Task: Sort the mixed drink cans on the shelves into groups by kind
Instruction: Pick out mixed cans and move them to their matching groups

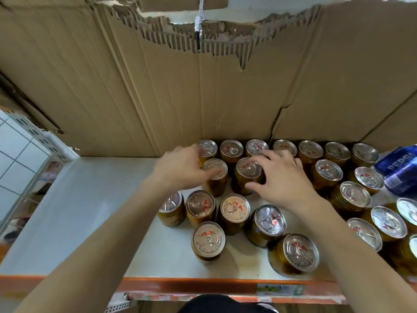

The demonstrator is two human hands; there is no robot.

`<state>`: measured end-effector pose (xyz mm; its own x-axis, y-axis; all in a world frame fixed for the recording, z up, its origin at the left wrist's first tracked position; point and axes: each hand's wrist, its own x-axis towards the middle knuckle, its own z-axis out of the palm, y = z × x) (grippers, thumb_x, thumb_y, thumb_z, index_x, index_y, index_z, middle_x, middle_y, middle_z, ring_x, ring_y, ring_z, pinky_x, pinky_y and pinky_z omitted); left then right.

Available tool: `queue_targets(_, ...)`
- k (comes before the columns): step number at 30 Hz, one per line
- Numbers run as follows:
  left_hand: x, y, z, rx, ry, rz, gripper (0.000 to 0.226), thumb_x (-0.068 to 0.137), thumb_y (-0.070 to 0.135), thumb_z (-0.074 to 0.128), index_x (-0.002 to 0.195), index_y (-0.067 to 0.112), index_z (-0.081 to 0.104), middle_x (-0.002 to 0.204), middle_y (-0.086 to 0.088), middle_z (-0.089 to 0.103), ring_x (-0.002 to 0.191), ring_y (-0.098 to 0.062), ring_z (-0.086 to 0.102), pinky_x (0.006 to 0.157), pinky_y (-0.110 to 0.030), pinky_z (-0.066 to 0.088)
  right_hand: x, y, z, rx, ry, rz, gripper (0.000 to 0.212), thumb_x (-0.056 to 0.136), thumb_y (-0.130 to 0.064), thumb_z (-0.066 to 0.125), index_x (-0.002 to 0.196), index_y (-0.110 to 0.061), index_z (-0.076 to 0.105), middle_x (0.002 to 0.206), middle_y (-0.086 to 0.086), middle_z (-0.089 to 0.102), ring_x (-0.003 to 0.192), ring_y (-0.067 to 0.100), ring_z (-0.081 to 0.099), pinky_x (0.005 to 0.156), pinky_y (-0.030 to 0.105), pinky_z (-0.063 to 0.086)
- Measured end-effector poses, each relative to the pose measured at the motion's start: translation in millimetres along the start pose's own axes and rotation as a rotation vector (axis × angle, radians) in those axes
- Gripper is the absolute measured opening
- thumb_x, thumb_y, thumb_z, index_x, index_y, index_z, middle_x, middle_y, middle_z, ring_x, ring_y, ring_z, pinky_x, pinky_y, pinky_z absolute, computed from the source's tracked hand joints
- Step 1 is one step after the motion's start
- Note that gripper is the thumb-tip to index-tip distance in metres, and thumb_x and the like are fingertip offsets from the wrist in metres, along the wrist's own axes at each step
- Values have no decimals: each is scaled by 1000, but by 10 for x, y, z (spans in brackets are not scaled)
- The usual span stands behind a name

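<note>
Torn brown cardboard (112, 86) backs the white shelf (90, 211). Mid-shelf, my right hand (284, 179) curls its fingers (270, 155) round a squat gold silver-lidded can (248, 169), likely to close ranks with its kind. My left hand (180, 170) is blurred, grip unclear.

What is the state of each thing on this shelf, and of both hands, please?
Gold cans: upright, pull tabs in place.
Blue Pepsi cans: lying on their sides.
Cardboard backing: torn along the top.
Left hand: over the gold cans; grip blurred.
Right hand: fingers curled round second-row can.
</note>
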<state>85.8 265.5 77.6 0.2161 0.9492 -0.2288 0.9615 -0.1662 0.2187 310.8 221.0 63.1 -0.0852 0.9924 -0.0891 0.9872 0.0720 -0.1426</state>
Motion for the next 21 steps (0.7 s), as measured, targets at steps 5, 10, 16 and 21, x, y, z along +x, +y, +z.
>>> queue_targets(5, -4, 422, 273, 128, 143, -22, 83, 76, 70, 67, 133, 17, 40, 119, -8, 61, 112, -35, 58, 75, -38, 41, 92, -114, 69, 19, -49, 24, 59, 87, -47, 65, 141, -34, 43, 158, -2, 28, 134, 28, 41, 107, 44, 26)
queue_targets(10, -63, 319, 388, -35, 233, 18, 77, 81, 51, 69, 139, 22, 26, 114, -11, 59, 106, -38, 59, 72, -38, 38, 51, -136, 183, 226, 137, -64, 10, 86, -28, 69, 93, -21, 71, 140, -9, 51, 117, 19, 56, 101, 41, 40)
queue_targets(16, -103, 36, 272, -54, 245, -57, 66, 77, 40, 76, 125, 14, 38, 113, -14, 58, 107, -39, 58, 77, -39, 44, 76, -183, 240, 405, 186, -157, 29, 80, -13, 75, 59, -23, 58, 102, -10, 59, 91, 9, 59, 78, 31, 53)
queue_targets(21, -84, -67, 237, -176, 119, -47, 70, 75, 42, 82, 124, 12, 42, 117, -14, 55, 109, -35, 56, 82, -38, 46, 118, -303, 310, 455, 185, -238, 21, 81, -15, 76, 63, -20, 66, 104, -10, 59, 92, 7, 58, 84, 29, 51)
